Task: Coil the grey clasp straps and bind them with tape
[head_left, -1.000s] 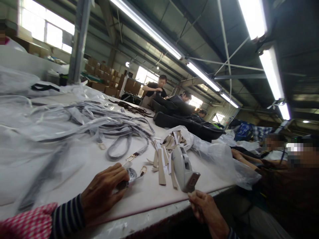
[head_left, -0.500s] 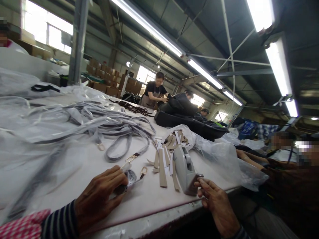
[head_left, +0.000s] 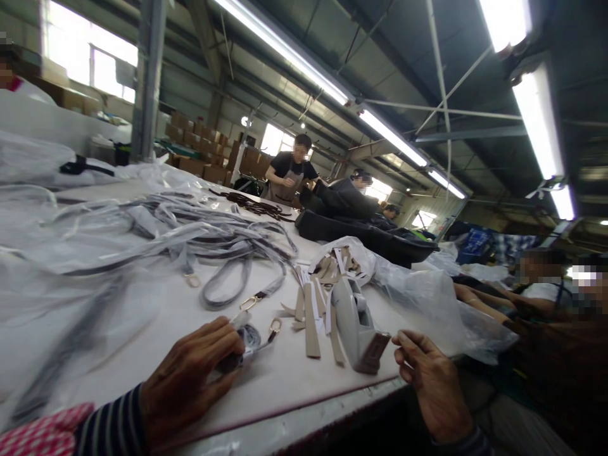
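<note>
My left hand [head_left: 187, 377] rests on the white table [head_left: 285, 373], fingers closed over the rolled end of a grey strap [head_left: 247, 339] with a gold clasp [head_left: 274, 327]. My right hand [head_left: 434, 383] hovers at the table's front edge, thumb and fingers pinched together just right of the grey tape dispenser [head_left: 356, 326]. I cannot make out anything between those fingers. Tan strips [head_left: 310, 316] lie fanned out to the left of the dispenser.
A heap of grey straps in clear plastic [head_left: 142, 234] covers the left of the table. A clear bag [head_left: 418, 297] of tan pieces lies behind the dispenser, dark bags [head_left: 365, 234] beyond. People work at the far end and seated at right.
My right hand rose from below the table edge to the dispenser's front, then drew slightly right of it. My left hand stayed on the strap.
</note>
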A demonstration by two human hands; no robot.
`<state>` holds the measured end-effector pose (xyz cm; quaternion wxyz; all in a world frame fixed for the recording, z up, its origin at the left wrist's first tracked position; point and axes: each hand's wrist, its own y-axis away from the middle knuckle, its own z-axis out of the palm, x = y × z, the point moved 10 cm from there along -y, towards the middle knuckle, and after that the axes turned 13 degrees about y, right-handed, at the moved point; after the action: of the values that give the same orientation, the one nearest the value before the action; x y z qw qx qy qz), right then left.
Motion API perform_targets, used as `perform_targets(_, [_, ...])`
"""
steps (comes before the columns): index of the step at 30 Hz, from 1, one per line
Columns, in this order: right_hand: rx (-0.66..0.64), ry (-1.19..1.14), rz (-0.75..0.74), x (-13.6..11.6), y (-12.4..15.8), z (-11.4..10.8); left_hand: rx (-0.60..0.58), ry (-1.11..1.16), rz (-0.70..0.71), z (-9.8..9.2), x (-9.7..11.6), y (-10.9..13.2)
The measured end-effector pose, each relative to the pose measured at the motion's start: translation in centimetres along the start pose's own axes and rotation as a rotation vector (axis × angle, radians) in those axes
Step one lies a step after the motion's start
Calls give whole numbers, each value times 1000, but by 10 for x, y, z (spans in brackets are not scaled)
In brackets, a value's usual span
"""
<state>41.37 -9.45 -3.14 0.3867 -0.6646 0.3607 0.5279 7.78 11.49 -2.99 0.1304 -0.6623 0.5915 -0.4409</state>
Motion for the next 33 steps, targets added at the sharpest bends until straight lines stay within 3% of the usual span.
perform_targets(5, [-204, 137, -3, 4, 14, 42, 10, 6, 9, 0, 0, 0])
perform_targets(9, [-202, 164, -43, -1, 16, 53, 15, 12, 21, -1, 1, 0])
perform_targets(12, [-178, 153, -61, -3, 12, 46, 23, 17, 17, -2, 0, 0])
perform_targets(19, [15, 58, -74, -8, 2, 5, 17, 29, 12, 0, -1, 0])
perform_targets(28, [-49, 85, 2, 19, -3, 9, 8, 12, 21, 0, 0, 0])
perform_targets(33, [-94, 89, -15, 21, -3, 12, 18, 8, 15, -1, 1, -1])
